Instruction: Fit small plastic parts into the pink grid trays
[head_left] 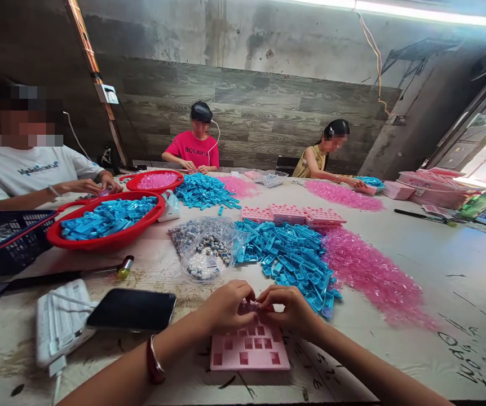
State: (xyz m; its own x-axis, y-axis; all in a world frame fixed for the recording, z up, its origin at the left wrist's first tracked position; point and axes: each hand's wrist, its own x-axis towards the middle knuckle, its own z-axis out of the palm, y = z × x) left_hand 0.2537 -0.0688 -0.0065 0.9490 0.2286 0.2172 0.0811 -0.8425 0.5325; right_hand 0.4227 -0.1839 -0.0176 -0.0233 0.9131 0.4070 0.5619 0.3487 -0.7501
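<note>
Since the piece (248, 306) looks light, stiff, probably slick, hold by edges; grip: left hand (231, 305) and right hand (286, 307) both pinched near-closed on it, over block (256, 351).

Pink block (249, 351), lower centre: smooth, matt, plastic-looking. Blue pieces (289, 256) at centre and red basin (99, 243) at left are glossy plastic; pink pieces (374, 276), right of centre, shiny and translucent; bag (203, 265), crinkled clear film. Phone (133, 309), lower left: dark glossy face; wall (243, 34), top: rough, concrete-like.
</note>
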